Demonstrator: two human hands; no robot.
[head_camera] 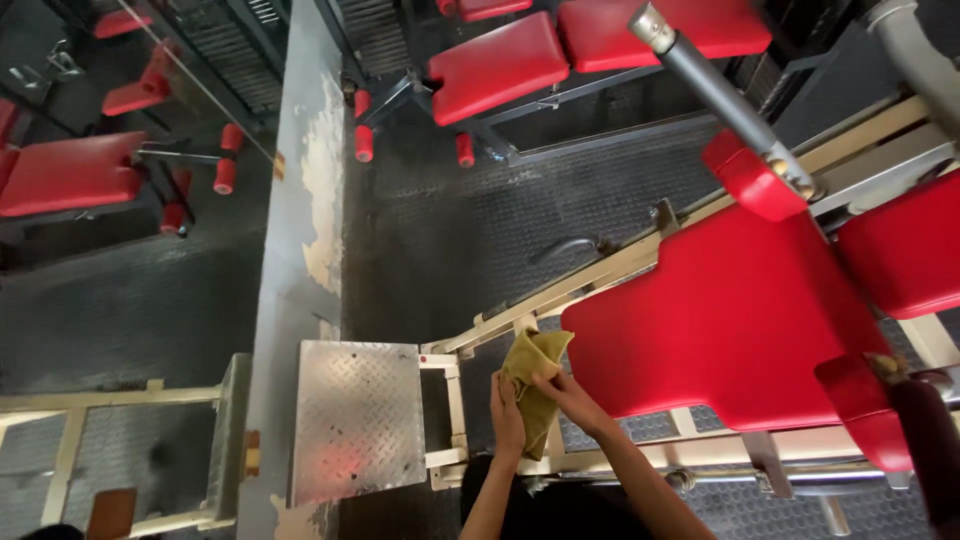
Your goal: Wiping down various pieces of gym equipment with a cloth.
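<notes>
Both my hands hold an olive-yellow cloth point(530, 372) low in the middle of the view. My left hand point(506, 412) grips its lower left side. Pinching the cloth from the right is my right hand point(568, 394). The cloth is bunched and hangs just left of a large red padded seat point(720, 320) on a cream metal frame point(600, 275). The cloth's top corner nearly touches the pad's left edge.
A steel tread-plate footrest point(358, 415) stands left of my hands. A grey metal bar point(715, 95) crosses above the red seat. More red padded benches point(498, 62) stand farther off on the dark rubber floor point(450, 230). A mirror point(120, 200) fills the left side.
</notes>
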